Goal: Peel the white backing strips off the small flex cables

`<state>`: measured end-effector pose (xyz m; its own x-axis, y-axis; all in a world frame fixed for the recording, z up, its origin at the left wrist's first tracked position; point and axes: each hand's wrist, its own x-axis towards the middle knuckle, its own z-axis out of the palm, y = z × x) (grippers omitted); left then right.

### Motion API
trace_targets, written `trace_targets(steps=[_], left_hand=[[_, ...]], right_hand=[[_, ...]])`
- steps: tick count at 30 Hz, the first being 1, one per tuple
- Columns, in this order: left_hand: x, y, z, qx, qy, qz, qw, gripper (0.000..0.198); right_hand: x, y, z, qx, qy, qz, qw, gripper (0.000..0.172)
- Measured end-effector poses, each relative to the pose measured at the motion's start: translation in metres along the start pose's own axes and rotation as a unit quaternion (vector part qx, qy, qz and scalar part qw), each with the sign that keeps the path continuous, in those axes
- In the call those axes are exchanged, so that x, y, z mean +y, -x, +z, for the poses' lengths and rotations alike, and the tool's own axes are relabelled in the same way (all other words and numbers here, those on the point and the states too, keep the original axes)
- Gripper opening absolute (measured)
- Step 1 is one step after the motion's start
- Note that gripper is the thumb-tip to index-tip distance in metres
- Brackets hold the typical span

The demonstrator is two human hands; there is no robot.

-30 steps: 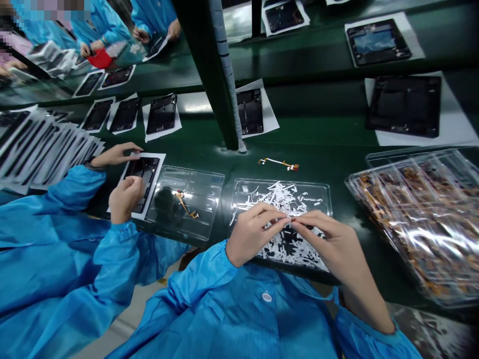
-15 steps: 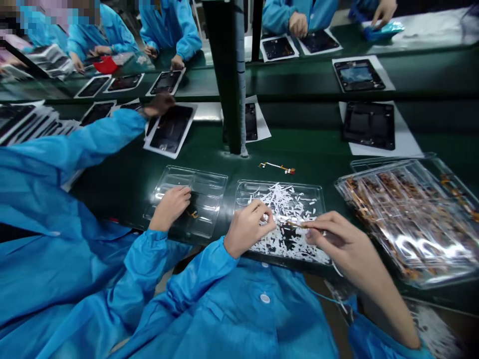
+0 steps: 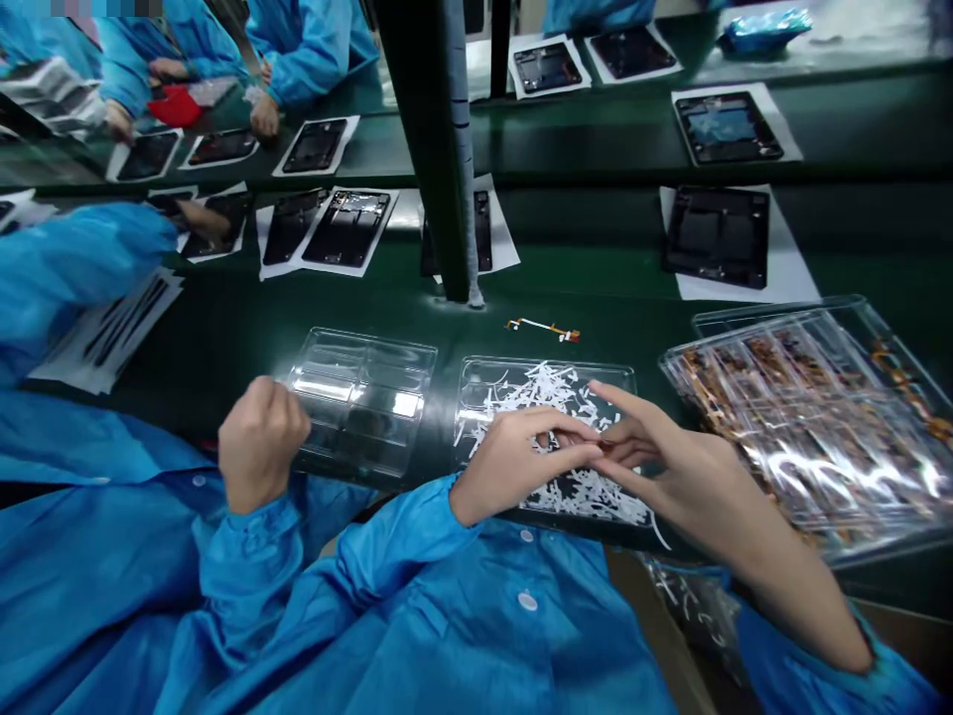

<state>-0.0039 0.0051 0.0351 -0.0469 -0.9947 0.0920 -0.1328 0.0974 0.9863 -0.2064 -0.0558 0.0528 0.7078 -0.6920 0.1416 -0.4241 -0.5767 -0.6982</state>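
Over a clear plastic tray [image 3: 460, 397] full of white paper-like strips [image 3: 547, 382], my two hands meet at the fingertips. My left hand [image 3: 513, 462] is closed in a pinch, its thumb and index finger against my right fingers. My right hand [image 3: 670, 452] pinches at the same spot, with its index finger raised and apart. Between them is a thin orange-brown flex cable, now almost wholly covered by the fingers. Beyond the tray, another flex cable [image 3: 547, 330], white and orange, lies on the green surface.
Stacked clear trays of flex cables [image 3: 796, 417] stand at the right. An empty-looking divided tray [image 3: 361, 397] lies left, beside a co-worker's closed hand [image 3: 262, 437]. A dark post [image 3: 432, 149] rises ahead. Black device panels [image 3: 719, 236] on white sheets line the green surfaces.
My hands have come together, and the cable stretched between them is now mostly hidden. The co-worker's near hand has left the divided tray; their other arm has moved left from the panels.
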Motion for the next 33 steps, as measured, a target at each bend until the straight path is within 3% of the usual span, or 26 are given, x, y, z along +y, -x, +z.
trace_targets(steps=[3,7,9,12,15,21,26,33], left_hand=[[-0.005,-0.003,0.003,0.063,0.048,-0.038,0.996,0.011],[-0.007,-0.002,0.001,0.001,0.052,-0.027,0.998,0.044],[-0.007,-0.003,0.002,-0.006,0.037,-0.025,0.999,0.033],[-0.011,-0.003,0.005,0.051,0.015,-0.023,0.998,0.020],[-0.018,-0.003,0.006,0.088,-0.002,-0.017,0.996,0.022],[-0.023,-0.008,0.005,0.078,-0.070,0.009,0.994,0.021],[-0.027,-0.012,0.006,0.085,-0.132,0.029,0.987,0.026],[-0.030,-0.011,-0.001,0.110,-0.166,0.059,0.978,0.022]], right_hand=[[0.000,0.000,0.000,0.033,0.016,-0.006,0.999,0.061],[0.004,0.002,-0.001,0.015,0.000,-0.014,1.000,0.060],[0.007,0.000,0.000,-0.007,-0.015,-0.019,1.000,0.058],[0.011,-0.004,0.003,0.011,-0.005,-0.025,1.000,0.054],[0.011,-0.006,0.006,0.049,0.032,-0.035,0.998,0.044],[0.014,-0.012,0.007,0.070,0.085,-0.070,0.991,0.032],[0.019,-0.020,0.009,0.028,0.086,-0.072,0.993,0.008],[0.025,-0.026,0.020,0.004,0.094,-0.066,0.993,0.007]])
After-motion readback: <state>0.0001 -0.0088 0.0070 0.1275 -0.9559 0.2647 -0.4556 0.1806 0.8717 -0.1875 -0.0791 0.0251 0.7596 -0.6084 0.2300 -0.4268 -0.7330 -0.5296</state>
